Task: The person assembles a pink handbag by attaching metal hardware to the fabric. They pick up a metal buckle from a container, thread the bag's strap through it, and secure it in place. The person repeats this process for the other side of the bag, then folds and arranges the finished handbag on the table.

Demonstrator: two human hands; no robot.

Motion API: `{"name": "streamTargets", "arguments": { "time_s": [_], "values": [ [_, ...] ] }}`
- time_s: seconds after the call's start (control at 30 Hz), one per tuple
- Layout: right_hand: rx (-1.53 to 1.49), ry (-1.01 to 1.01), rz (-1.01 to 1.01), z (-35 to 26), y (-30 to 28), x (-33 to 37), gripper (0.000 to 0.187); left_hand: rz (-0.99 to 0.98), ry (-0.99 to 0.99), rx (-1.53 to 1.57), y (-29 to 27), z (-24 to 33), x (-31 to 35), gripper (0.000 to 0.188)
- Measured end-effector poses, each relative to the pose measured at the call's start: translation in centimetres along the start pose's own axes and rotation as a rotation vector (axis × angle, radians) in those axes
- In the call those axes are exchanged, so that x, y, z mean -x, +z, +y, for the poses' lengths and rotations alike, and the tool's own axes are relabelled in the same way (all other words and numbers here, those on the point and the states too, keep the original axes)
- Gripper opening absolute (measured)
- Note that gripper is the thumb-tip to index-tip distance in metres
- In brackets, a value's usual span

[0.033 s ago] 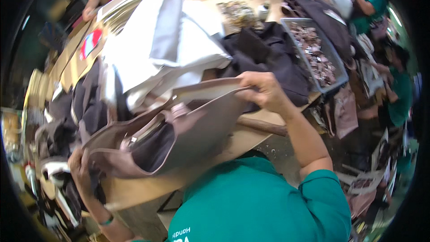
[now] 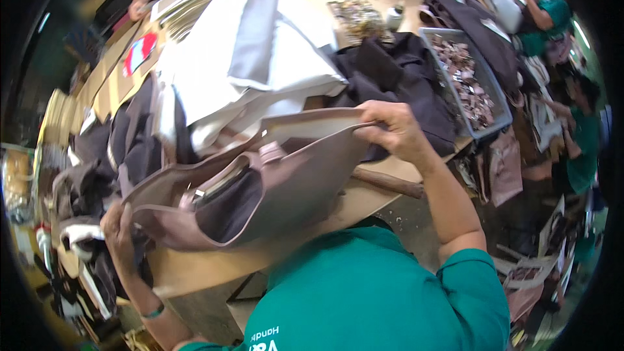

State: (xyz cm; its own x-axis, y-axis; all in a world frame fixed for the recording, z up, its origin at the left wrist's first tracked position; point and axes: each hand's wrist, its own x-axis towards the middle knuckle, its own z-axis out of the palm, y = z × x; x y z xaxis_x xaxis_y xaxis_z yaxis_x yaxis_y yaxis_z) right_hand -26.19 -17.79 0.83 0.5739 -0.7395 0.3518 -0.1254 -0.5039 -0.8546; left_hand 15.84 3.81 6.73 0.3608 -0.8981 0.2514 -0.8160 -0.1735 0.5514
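Observation:
A mauve-brown leather handbag (image 2: pixel 305 182) hangs stretched between my hands above the near edge of the table, its mouth gaping upward. My right hand (image 2: pixel 393 131) pinches its upper right corner between thumb and fingers. At the opposite end, the fingers of my left hand (image 2: pixel 118 224) are closed on the left edge. Inside the bag a dark-lined pocket (image 2: pixel 231 211) shows, along with a short pink-brown strap and a shiny metal fitting (image 2: pixel 199 192). The bag's bottom and back are hidden.
White sheets (image 2: pixel 214 71) are stacked beyond the bag. Dark bags or cloth (image 2: pixel 396 91) lie right of them, beside a grey crate (image 2: pixel 497 127) of small brown pieces. A brown rod-like roll (image 2: pixel 390 183) rests near the table edge. Co-workers (image 2: pixel 582 136) stand at right and far left.
The whole scene has shifted slightly to the right in the picture. Both hands keep their hold on the handbag.

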Motion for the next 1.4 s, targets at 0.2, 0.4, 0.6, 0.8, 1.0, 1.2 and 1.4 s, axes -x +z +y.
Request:
{"name": "streamTargets", "arguments": {
  "time_s": [0.2, 0.4, 0.6, 0.8, 1.0, 1.2, 1.4],
  "values": [
    [-0.116, 0.092, 0.037, 0.2, 1.3, -0.8, 0.013, 0.082, -0.031, 0.197, 1.0, -1.3, -0.7, 0.017],
    [-0.209, 0.183, 0.017, -0.4, 1.2, -0.6, 0.013, -0.029, -0.059, 0.539, 1.4, -2.8, 0.5, 0.017],
    [-0.256, -0.006, -0.033, -4.8, -0.1, -1.6, 0.013, 0.202, 0.120, 0.597, -1.5, -4.1, 1.7, 0.016],
    [-0.450, 0.200, 0.266, -2.4, 2.9, -8.5, 0.029, 0.226, -0.114, 0.676, 0.2, -3.5, -2.6, 0.041],
    [-0.526, 0.741, -0.045, 6.1, 6.0, -3.0, 0.062, 0.134, -0.253, 0.699, 7.8, -6.9, -0.9, 0.063],
    [-0.692, 0.542, -0.154, 5.2, 8.4, -3.2, 0.060, 0.302, -0.257, 0.720, 8.1, -8.3, 0.7, 0.043],
    [-0.947, 0.438, -0.045, -0.3, 5.4, -1.9, 0.044, 0.363, -0.039, 0.692, 7.9, -2.8, -2.7, 0.043]
  ]
}}
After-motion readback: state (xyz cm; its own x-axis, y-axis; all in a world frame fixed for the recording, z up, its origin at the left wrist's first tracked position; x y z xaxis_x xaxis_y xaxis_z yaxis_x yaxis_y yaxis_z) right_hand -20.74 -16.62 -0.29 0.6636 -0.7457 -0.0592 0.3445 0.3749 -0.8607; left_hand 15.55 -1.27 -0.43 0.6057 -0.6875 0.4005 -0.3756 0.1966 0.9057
